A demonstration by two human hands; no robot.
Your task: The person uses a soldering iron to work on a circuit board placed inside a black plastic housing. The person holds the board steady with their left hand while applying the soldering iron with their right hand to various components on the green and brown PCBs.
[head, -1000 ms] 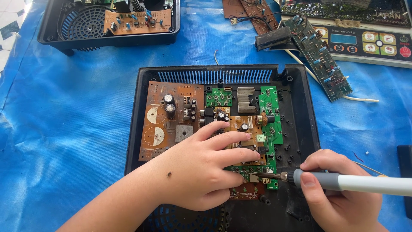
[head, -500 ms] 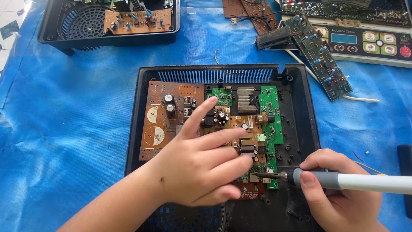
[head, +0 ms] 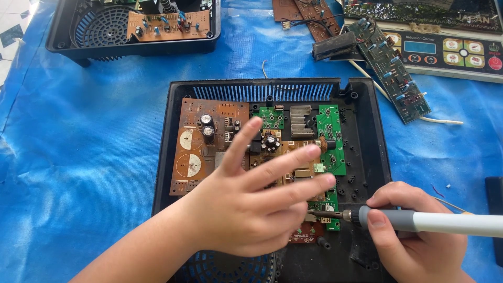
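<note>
We work over an opened black appliance housing (head: 367, 157) lying on a blue tarp (head: 78, 157). Inside the housing sits a cluster of circuit boards: a brown board (head: 201, 141) toward its left side, a green board (head: 331, 136) toward its right, and a finned metal heat sink (head: 300, 119) between them near the housing's vented far wall.

Our right hand (head: 414, 246) is closed around the grey grip of a soldering iron (head: 429, 221), fingers wrapped like holding a pen, at the housing's near right corner. Its metal tip points left and reaches the near edge of the boards, where it passes under our other hand; we cannot tell whether it touches a joint.

Our left hand (head: 251, 204) is spread open, fingers fanned out above the middle of the boards, holding nothing. Whether the palm presses on the boards is hidden.

We judge the boards to be light, stiff and fragile, with upright capacitors that bend easily, so edges are the safe place to hold. The iron is light and rigid; only the grey grip is safe to take.

Beyond the housing's far left corner lies a second black housing (head: 131, 31); beyond its far right corner, a loose narrow board (head: 393, 68) and a control panel (head: 445, 47).
</note>
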